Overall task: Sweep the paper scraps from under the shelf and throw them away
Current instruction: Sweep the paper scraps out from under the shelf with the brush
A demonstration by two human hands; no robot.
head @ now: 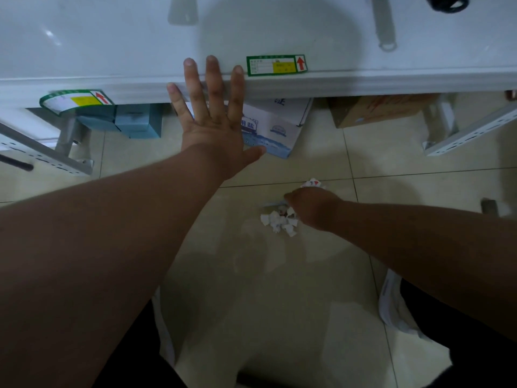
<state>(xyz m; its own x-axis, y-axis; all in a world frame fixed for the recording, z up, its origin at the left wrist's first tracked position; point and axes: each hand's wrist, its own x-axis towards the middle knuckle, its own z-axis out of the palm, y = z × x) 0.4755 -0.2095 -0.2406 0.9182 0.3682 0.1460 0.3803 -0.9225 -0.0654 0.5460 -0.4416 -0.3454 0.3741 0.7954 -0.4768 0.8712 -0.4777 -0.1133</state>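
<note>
A small heap of white paper scraps (pixel 279 223) lies on the tiled floor in front of the white shelf (pixel 363 82). My right hand (pixel 313 207) is down at the heap's right edge, fingers curled on some scraps, and a crumpled white piece with red marks (pixel 312 182) sticks out behind its knuckles. My left hand (pixel 212 116) is spread flat with fingers apart, its fingertips resting on the shelf's front edge. It holds nothing.
Under the shelf stand a white and blue carton (pixel 275 133), teal boxes (pixel 137 123) and a brown cardboard box (pixel 372 112). Metal shelf feet (pixel 461 133) jut out at right and at left (pixel 56 161). Green price labels (pixel 275 65) sit on the shelf edge.
</note>
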